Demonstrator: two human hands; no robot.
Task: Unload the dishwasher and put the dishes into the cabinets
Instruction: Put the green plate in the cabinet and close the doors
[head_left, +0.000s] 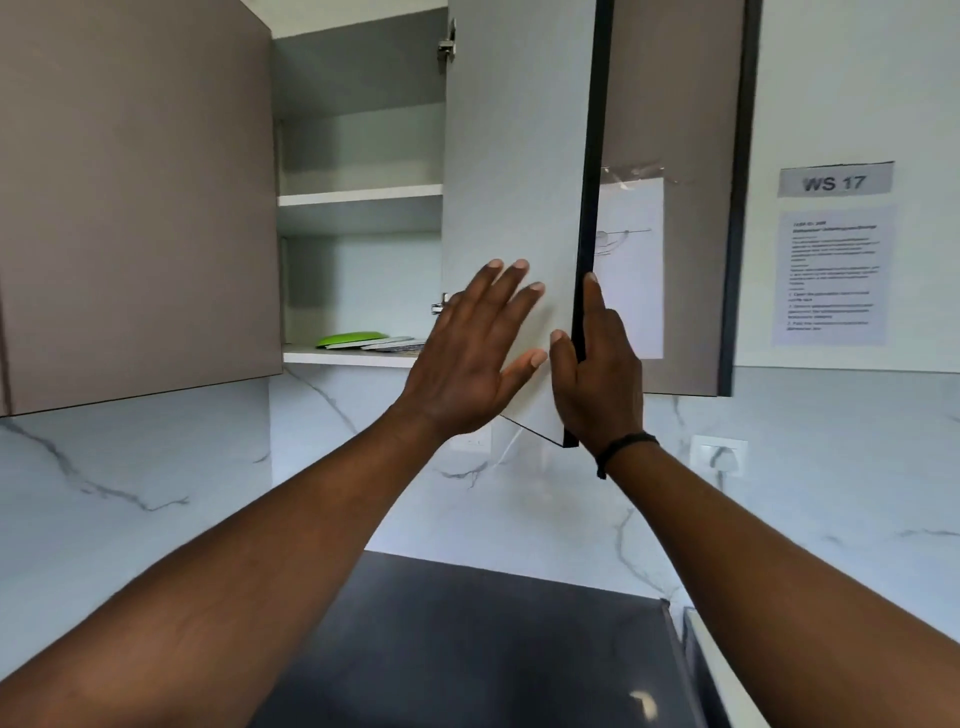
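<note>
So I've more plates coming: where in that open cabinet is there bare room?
The middle shelf shows bare from side wall to door. The bottom shelf is bare left of the green plate; the grey plates crowd its right, behind the left hand.

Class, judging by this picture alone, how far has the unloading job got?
Done: plates lie on the cabinet's bottom shelf. In hand: the right hand holds the open cabinet door by its edge; the left hand is flat beside it. Left: unclear, since the dishwasher is out of view.
</note>
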